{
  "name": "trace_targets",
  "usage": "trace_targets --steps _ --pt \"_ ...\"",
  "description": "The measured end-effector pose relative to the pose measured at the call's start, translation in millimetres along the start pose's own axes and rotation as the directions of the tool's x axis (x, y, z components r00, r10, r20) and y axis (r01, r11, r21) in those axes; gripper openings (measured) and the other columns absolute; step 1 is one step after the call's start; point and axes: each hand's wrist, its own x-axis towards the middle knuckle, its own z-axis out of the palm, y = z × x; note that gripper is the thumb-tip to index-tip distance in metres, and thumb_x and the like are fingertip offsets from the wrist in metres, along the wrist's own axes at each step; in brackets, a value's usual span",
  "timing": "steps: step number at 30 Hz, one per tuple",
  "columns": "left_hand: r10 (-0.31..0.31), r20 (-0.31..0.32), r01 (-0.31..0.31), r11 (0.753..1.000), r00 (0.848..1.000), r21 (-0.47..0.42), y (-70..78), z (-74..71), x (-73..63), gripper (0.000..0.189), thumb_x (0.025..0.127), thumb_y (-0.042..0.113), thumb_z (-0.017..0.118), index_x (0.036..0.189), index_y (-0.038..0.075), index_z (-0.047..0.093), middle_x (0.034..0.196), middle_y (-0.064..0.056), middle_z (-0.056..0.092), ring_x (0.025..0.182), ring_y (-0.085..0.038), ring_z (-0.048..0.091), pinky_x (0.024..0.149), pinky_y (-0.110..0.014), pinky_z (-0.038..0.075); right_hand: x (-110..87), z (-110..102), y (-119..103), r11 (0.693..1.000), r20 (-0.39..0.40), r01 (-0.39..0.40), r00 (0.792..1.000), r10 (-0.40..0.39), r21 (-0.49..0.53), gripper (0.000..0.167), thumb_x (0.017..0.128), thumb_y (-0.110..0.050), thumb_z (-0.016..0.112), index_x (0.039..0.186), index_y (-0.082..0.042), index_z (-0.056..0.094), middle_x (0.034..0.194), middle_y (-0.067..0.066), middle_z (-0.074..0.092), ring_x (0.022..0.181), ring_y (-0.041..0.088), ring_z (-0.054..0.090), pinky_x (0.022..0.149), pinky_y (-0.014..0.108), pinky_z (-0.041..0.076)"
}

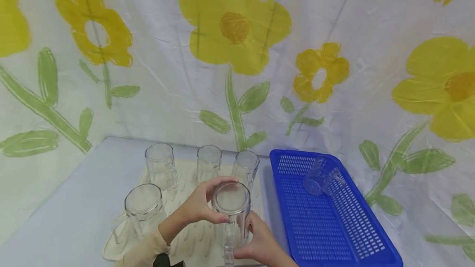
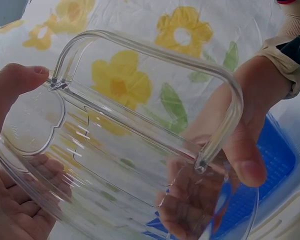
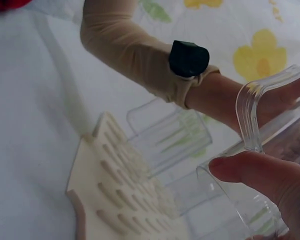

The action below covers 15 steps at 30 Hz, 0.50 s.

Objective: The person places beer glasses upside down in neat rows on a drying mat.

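Observation:
A clear glass mug (image 1: 241, 221) is held upside down between both hands over the drying mat (image 1: 178, 234), its handle (image 1: 229, 238) facing me. My left hand (image 1: 208, 203) grips the base end, thumb at the near side and fingers round the far side. Lower down, my right hand (image 1: 259, 238) grips the rim end. In the left wrist view the mug's handle (image 2: 155, 52) arches up between the two hands, and the right thumb (image 2: 247, 167) lies on the glass near the rim. The right wrist view shows that thumb (image 3: 250, 170) beside the handle.
Several upturned glass mugs, one at the front left (image 1: 144, 207), stand on the cream ridged mat. To the right is a blue plastic basket (image 1: 293, 217) with another glass mug (image 1: 317, 178) lying at its far end. A flower-printed cloth (image 1: 167, 94) hangs behind the table.

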Motion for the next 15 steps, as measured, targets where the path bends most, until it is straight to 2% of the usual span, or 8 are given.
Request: trace_targets --steps 5,8,10,14,15 --pt "-0.009 0.015 0.009 1.0 1.0 0.02 1.1 -2.1 -1.6 0.069 0.067 0.006 0.075 0.124 -0.011 0.04 0.117 -0.013 0.053 0.104 -0.022 0.05 0.084 -0.035 0.044 2.5 5.9 0.9 0.998 -0.01 -0.048 0.999 0.049 0.027 0.079 0.062 -0.017 0.082 0.129 -0.016 0.04 0.123 0.002 0.046 0.113 0.02 0.043 0.095 0.033 0.035" --pt "-0.007 0.015 0.006 1.0 1.0 0.029 -0.9 -1.9 -1.9 0.069 0.067 0.007 0.075 0.125 -0.01 0.04 0.117 -0.016 0.052 0.104 -0.023 0.05 0.084 -0.036 0.044 1.8 6.5 1.7 0.997 -0.012 -0.067 0.998 0.068 0.032 0.077 0.063 -0.018 0.082 0.128 -0.014 0.041 0.122 0.003 0.047 0.112 0.02 0.044 0.096 0.033 0.034" --pt "-0.031 0.011 0.031 0.999 0.999 0.029 -1.3 -2.5 -2.9 0.069 0.068 0.007 0.076 0.125 -0.009 0.041 0.118 -0.016 0.052 0.104 -0.022 0.05 0.084 -0.035 0.044 1.5 7.3 1.9 0.997 -0.005 -0.073 0.997 0.073 0.033 0.074 0.063 -0.017 0.081 0.126 -0.012 0.041 0.12 0.004 0.047 0.111 0.019 0.044 0.094 0.032 0.036" --pt "-0.061 -0.002 0.061 0.993 0.998 0.098 0.4 -6.3 -6.8 0.069 0.065 0.003 0.076 0.125 -0.008 0.043 0.117 -0.017 0.052 0.105 -0.021 0.05 0.083 -0.034 0.044 0.9 8.9 0.1 0.994 -0.011 -0.064 0.998 0.063 -0.09 0.058 0.063 -0.02 0.082 0.109 -0.011 0.048 0.112 0.002 0.045 0.103 0.017 0.045 0.089 0.031 0.039" --pt "-0.07 -0.012 0.071 0.99 0.997 0.125 1.3 -7.9 -8.3 0.069 0.064 0.002 0.077 0.124 -0.007 0.044 0.117 -0.016 0.052 0.105 -0.021 0.05 0.084 -0.033 0.044 0.8 9.1 -0.8 0.989 -0.014 -0.063 0.998 0.062 -0.135 0.058 0.061 -0.021 0.082 0.108 -0.011 0.048 0.112 0.002 0.044 0.102 0.017 0.044 0.088 0.032 0.039"
